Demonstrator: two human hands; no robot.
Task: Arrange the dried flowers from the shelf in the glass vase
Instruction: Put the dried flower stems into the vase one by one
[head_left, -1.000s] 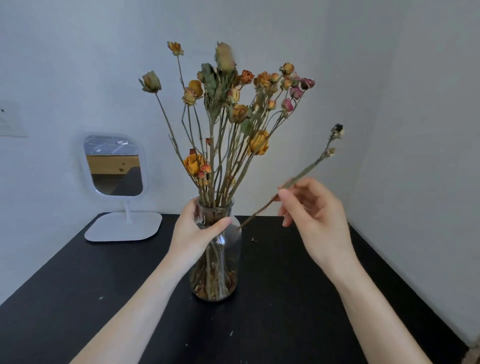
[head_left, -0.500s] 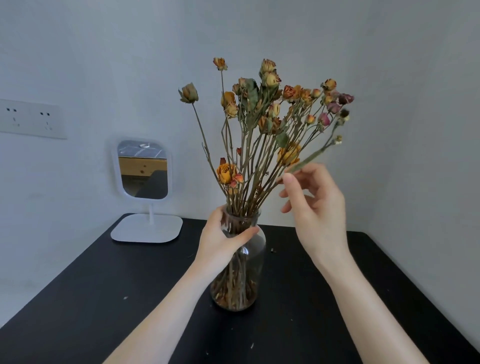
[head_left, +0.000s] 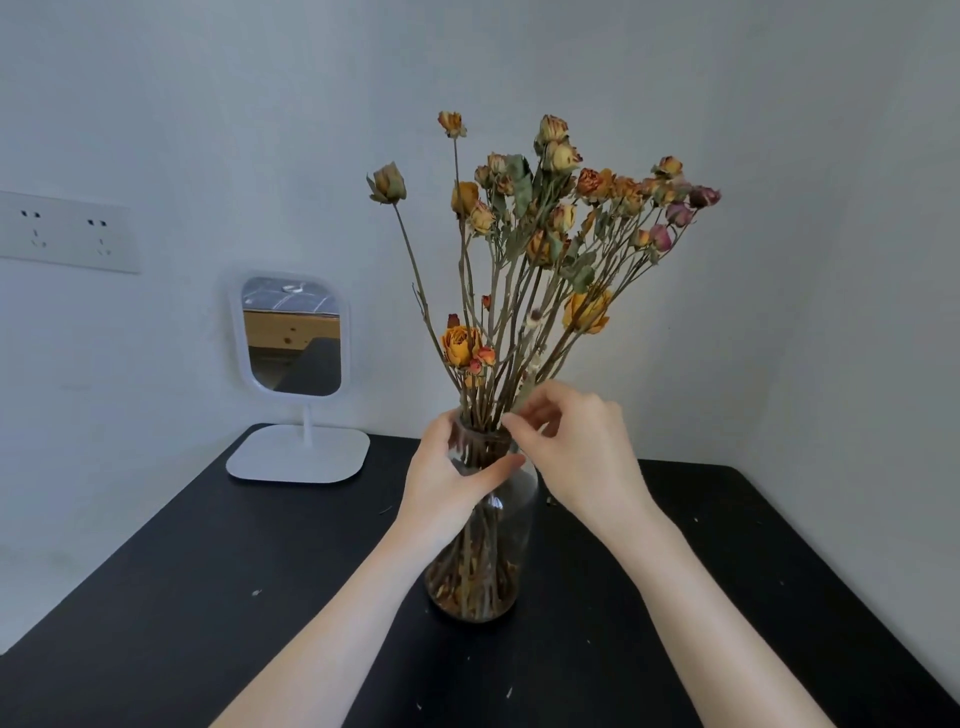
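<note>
A clear glass vase stands upright on the black table, full of dried flowers in orange, yellow and pink on long brown stems. My left hand grips the vase's neck from the left, thumb across the front. My right hand is at the vase's mouth on the right, fingers curled, pinching a thin stem low down among the bunch. The lower part of that stem is hidden behind my fingers.
A white standing mirror sits at the table's back left, its base near the wall. A socket plate is on the left wall. Walls close the corner behind and to the right. Small crumbs dot the tabletop.
My right hand has brought the single stem from out at the right into the bunch and slid down to the vase's mouth. The left hand stays on the neck. My view shifted left.
</note>
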